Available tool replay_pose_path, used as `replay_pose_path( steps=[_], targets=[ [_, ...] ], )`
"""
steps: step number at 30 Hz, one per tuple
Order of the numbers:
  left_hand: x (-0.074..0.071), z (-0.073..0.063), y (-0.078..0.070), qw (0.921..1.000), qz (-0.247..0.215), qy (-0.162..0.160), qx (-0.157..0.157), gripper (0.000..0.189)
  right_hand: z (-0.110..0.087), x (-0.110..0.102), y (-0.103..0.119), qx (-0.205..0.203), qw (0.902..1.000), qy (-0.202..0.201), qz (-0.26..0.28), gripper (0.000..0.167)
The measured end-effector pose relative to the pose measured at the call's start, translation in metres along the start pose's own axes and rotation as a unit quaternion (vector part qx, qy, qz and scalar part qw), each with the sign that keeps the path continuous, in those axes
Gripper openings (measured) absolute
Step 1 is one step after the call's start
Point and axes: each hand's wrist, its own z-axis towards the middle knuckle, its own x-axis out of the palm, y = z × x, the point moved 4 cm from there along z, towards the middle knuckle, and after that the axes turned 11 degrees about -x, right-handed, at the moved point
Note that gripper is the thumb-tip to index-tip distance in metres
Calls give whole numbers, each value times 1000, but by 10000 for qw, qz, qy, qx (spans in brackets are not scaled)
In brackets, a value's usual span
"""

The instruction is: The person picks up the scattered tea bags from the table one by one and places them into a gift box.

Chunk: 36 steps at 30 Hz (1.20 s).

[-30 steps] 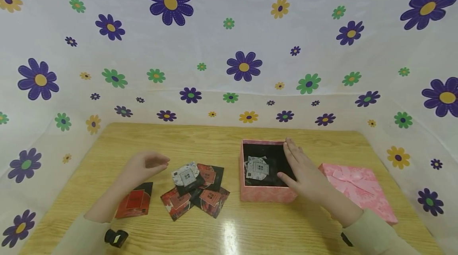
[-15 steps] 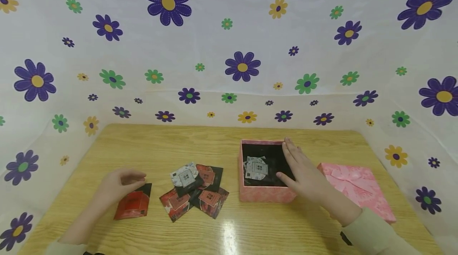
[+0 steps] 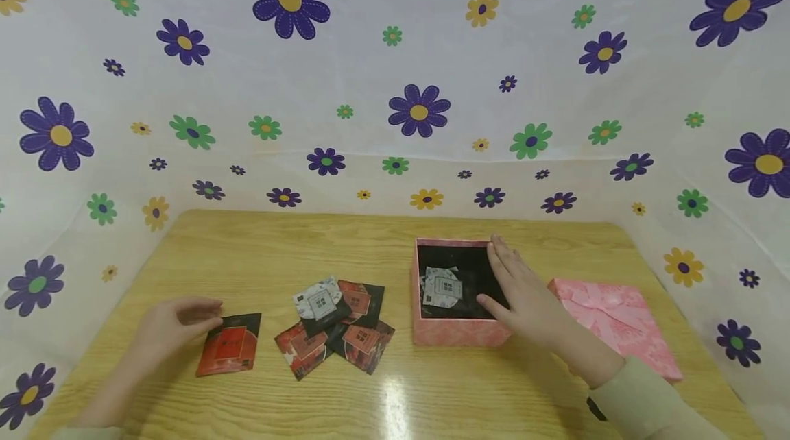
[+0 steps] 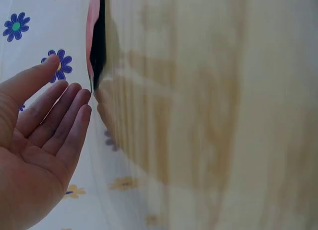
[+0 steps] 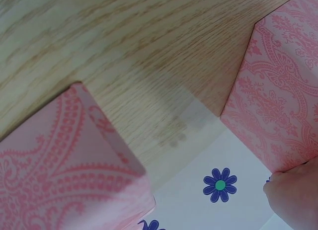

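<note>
My left hand [image 3: 169,327] is beside the upper left corner of a red and black square packet [image 3: 230,345] on the table; I cannot tell whether the fingertips touch it. In the left wrist view this hand [image 4: 49,135] holds nothing, its fingers loosely extended. My right hand [image 3: 524,292] rests with straight fingers along the right rim of a pink box [image 3: 459,334], thumb over its black interior. Inside the box, at its left, lie pale patterned packets [image 3: 442,287]. Between box and left hand, red packets [image 3: 364,345] and a white-and-black packet [image 3: 319,303] overlap in a pile.
A pink lid [image 3: 617,330] with a ribbon bow lies to the right of the box, partly behind my right forearm. The wooden table [image 3: 345,406] ends at a white flowered cloth [image 3: 345,70] at the back and sides.
My left hand has moved left and down from above the pile, across the lone red packet, to its left side. The right hand has stayed on the box.
</note>
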Motion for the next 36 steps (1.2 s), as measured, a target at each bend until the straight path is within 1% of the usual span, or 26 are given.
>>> replay_pose_path(
  steps=[3, 6, 8, 11, 14, 17, 19, 23, 28, 35, 36],
  targets=[
    [-4, 1, 4, 10000, 19, 66, -2, 45, 0, -1, 0, 35, 10000, 37, -11, 89],
    [-5, 2, 7, 9999, 97, 115, 64, 47, 0, -1, 0, 57, 10000, 59, -17, 89],
    [-5, 3, 8, 9996, 240, 110, 134, 48, 1, -1, 1, 62, 10000, 67, -14, 89],
    [-4, 3, 8, 9981, 544, 21, 286, 49, 1, -1, 1, 52, 10000, 65, -9, 89],
    [-2, 3, 7, 9944, 937, -109, 478, 51, 1, -1, 0, 41, 10000, 59, -37, 89],
    [2, 4, 4, 9903, 1201, -164, 678, 53, 1, -1, -1, 31, 10000, 55, -49, 89],
    [4, 3, 0, 9884, 1288, -137, 793, 55, 0, -1, -1, 27, 10000, 59, -54, 89],
    [6, 3, -4, 9854, 1374, -94, 999, 54, 0, -2, 1, 34, 10000, 66, -8, 89],
    [7, 4, -3, 9819, 1471, -68, 1193, 52, 0, -3, 1, 43, 10000, 54, 8, 89],
    [2, 2, 7, 9815, 1134, 1, 1546, 61, 1, -1, -1, 46, 10000, 63, 5, 89],
    [1, 2, 8, 9805, 1117, -2, 1619, 61, 1, -1, -1, 44, 10000, 62, 4, 90]
  ],
)
